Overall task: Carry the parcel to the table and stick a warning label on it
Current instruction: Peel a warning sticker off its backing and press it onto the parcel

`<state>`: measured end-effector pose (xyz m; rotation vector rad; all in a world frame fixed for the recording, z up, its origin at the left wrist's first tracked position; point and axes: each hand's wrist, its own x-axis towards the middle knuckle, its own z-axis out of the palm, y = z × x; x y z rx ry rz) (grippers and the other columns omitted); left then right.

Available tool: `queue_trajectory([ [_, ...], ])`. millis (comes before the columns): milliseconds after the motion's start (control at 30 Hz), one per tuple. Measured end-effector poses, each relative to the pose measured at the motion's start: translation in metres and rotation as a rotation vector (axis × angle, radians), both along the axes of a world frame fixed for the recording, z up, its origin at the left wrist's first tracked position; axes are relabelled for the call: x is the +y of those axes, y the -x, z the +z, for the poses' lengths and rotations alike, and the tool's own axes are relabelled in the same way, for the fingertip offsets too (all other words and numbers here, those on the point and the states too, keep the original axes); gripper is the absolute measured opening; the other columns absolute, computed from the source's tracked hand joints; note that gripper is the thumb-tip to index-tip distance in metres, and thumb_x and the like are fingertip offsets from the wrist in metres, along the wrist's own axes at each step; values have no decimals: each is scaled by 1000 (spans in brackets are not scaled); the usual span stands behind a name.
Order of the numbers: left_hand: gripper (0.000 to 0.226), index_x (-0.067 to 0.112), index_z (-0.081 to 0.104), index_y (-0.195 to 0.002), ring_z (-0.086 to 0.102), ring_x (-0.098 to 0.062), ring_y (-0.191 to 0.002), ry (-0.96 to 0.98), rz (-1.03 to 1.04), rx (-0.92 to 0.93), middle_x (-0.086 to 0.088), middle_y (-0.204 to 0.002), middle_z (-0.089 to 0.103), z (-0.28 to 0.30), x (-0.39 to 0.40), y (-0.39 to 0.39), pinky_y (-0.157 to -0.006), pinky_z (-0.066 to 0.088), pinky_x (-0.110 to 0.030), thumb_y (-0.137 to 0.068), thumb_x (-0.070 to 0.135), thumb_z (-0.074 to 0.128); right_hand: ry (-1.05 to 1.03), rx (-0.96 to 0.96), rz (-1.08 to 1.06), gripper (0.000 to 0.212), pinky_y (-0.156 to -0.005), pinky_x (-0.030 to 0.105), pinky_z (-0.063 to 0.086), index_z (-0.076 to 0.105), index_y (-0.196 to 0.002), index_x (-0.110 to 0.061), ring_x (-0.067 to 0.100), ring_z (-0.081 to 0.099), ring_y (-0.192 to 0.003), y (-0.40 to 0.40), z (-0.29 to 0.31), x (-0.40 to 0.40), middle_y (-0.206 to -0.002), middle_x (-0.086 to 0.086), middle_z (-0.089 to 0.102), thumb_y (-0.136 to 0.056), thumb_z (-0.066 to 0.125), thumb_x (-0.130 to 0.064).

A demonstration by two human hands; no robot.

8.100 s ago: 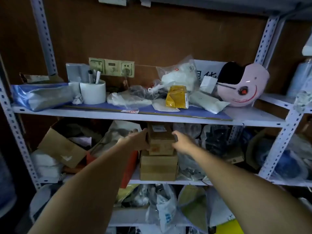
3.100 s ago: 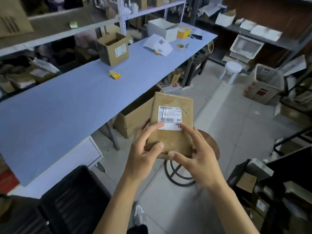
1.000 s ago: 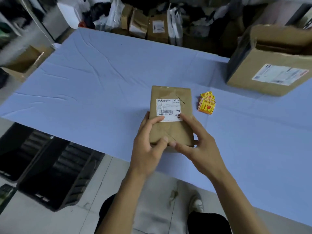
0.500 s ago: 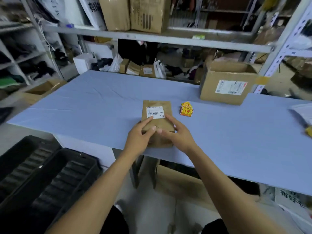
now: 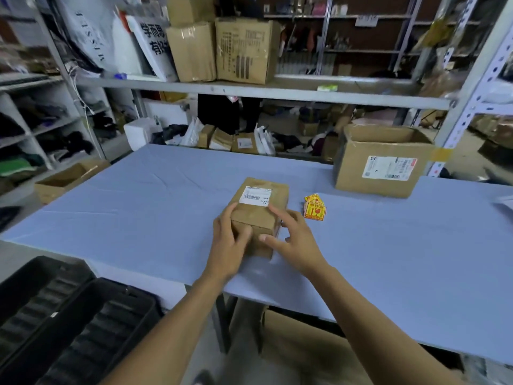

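Parcel: brown cardboard, resting flat on the blue table near its front edge, long side running away from the person, near end between the two hands.
Shipping label: white, with a barcode, stuck on the parcel's top face toward the far end; not covered by either hand.
Left hand: pressed against the parcel's near left corner, fingers curled onto the left side and top edge, thumb across the near face; in contact with the box, clasping that corner.
Right hand: at the parcel's near right corner, fingers spread and loose; the forefinger lies on the top face just short of the white label, the thumb points across the near face toward the left hand. It touches the box but is not closed around it.
Warning labels: small stack of yellow stickers with red print, lying on the table just to the right of the parcel, apart from it and from the right hand.
Open carton: bigger cardboard box with a white label on its front, standing further back and to the right on the table, well apart from the parcel.
Shelf: grey metal rack behind the table, carrying large cartons and white bags.
Black crates: on the floor at lower left, beside the table.
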<state>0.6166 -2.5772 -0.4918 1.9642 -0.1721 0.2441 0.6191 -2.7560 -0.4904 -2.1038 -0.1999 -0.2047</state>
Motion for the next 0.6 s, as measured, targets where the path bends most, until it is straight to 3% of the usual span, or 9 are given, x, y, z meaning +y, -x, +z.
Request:
queue_trajectory([
  [33, 84, 39, 15, -150, 33, -6, -128, -42, -36, -2, 1, -153, 21, -8, -1, -5, -97, 34, -6, -87, 30, 70, 41, -37, -22, 67, -104, 36, 46, 45, -138, -48, 8, 42, -126, -8, -2, 2, -140, -6, 36, -78, 75, -47],
  [100, 122, 47, -7, -149, 30, -17, -140, -138, -64, 18, 4, -158, 1, -17, 1, -21, -101, 36, -17, -68, 38, 84, 50, -105, -54, 68, -102, 30, 46, 47, -137, -47, 5, 40, -124, -21, -8, 6, -135, -7, 36, -75, 76, -50],
  [200, 140, 49, -16, -145, 30, -28, -146, -177, -9, 15, 7, -160, -17, -18, 3, -41, -95, 43, -31, -52, 50, 88, 9, -173, -92, 69, -98, 20, 41, 52, -134, -45, 1, 39, -119, -35, -19, 15, -131, -8, 35, -69, 73, -61],
  [300, 142, 43, -15, -147, 47, -26, -131, -238, 69, -67, 7, -154, 3, -22, 0, -54, -81, 51, -31, -50, 53, 87, 72, -244, -109, 69, -92, 4, 33, 56, -130, -43, 1, 40, -116, -49, -22, 15, -125, -8, 37, -67, 63, -70],
  [367, 138, 44, -14, -148, 46, -19, -130, -199, 51, -79, 11, -149, 12, -23, 2, -55, -87, 52, -31, -54, 53, 86, 128, -328, -89, 68, -96, 2, 29, 59, -128, -39, 10, 40, -118, -58, -24, 9, -123, -4, 38, -68, 63, -70],
  [433, 137, 50, -15, -148, 37, -9, -135, -101, -6, -47, 16, -149, 14, -23, 10, -57, -100, 44, -28, -58, 49, 88, 201, -389, -101, 66, -109, 17, 26, 56, -130, -44, 19, 33, -129, -65, -28, 1, -135, 3, 34, -71, 62, -73],
  [500, 133, 56, -14, -146, 27, -3, -140, -26, -81, -17, 21, -153, 13, -23, 21, -61, -111, 36, -30, -63, 38, 89, 174, -340, -142, 67, -116, 33, 22, 47, -133, -54, 24, 19, -144, -70, -29, -7, -154, 6, 17, -71, 68, -68],
  [533, 131, 59, -12, -146, 23, -3, -145, 4, -112, -1, 22, -157, 11, -25, 25, -64, -116, 33, -33, -65, 33, 87, 128, -296, -141, 70, -117, 35, 24, 42, -134, -57, 23, 17, -146, -71, -30, -10, -157, 2, 12, -71, 73, -62],
  [600, 121, 65, -7, -143, 17, -9, -152, 48, -151, 26, 18, -164, 6, -27, 30, -67, -119, 31, -45, -67, 33, 81, 83, -245, -100, 76, -113, 33, 35, 36, -134, -60, 13, 27, -140, -73, -32, -15, -153, -3, 19, -73, 80, -47],
])
